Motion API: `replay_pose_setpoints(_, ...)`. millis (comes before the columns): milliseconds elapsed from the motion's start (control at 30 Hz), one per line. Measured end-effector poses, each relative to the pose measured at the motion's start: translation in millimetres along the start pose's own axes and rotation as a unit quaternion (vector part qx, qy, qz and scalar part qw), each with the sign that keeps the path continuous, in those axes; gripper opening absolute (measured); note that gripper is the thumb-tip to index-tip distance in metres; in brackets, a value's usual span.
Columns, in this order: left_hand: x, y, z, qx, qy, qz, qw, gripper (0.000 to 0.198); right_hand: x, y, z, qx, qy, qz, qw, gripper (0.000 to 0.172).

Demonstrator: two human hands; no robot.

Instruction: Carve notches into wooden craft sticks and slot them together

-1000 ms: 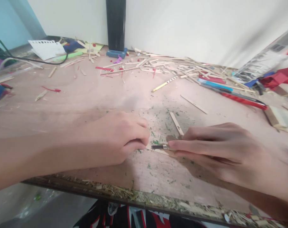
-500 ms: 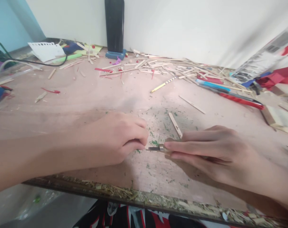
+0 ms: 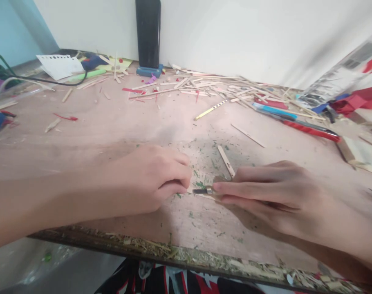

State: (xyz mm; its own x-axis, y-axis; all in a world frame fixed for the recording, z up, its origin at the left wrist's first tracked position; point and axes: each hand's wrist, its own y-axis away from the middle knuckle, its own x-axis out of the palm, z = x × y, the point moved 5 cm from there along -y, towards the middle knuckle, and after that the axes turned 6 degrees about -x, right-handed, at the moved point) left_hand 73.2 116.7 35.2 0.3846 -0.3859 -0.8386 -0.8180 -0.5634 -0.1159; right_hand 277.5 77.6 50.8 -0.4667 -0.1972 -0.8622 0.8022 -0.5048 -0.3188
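In the head view, the left hand (image 3: 161, 175) rests on the worktop (image 3: 112, 122), its fingers curled together and pinched on the end of a thin wooden strip (image 3: 206, 197). The strip lies flat between the two hands and runs rightward beneath a bladed craft tool (image 3: 199, 191). The right hand (image 3: 274, 190) has its fingers clamped on that tool (the handle is mostly hidden in the grip), with the blade pointing at the left fingertips and lying along the strip. Green shavings (image 3: 200, 184) are scattered around the blade. Just beyond the right fingers lies a flat wooden stick (image 3: 225, 159) with dark marks; farther back are a thinner stick (image 3: 247, 135) and a yellow stick with dark spots (image 3: 210, 110). A heap of wooden sticks (image 3: 216, 83) lines the wall, near a black slab (image 3: 148, 36) standing in a blue base (image 3: 149, 72).
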Motion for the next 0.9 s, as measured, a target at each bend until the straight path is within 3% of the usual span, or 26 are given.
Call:
replay_pose_setpoints(133, -0.5, 0.4, -0.6, 0.007, -0.002, -0.01, 1.0, 0.024, 3.9, -0.7, 1.9, -0.007, -0.01, 0.012, 1.0, 0.022)
replay_pose_setpoints(333, 1.3, -0.5, 1.6, 0.008, -0.002, -0.009, 1.0, 0.025, -7.8, -3.6, 2.9, 0.016, 0.004, -0.004, 1.0, 0.018)
replay_pose_setpoints(700, -1.7, -0.4, 0.3, 0.028, -0.011, 0.001, 1.0, 0.026, -9.4, -3.8, 0.4, 0.013, 0.032, 0.031, 0.999, 0.023)
replay_pose_setpoints(900, -1.6, -2.4, 0.2, 0.031, -0.013, 0.0, 0.999, 0.025, -10.4, -2.4, -0.5, 0.047, 0.004, 0.018, 0.999, 0.024)
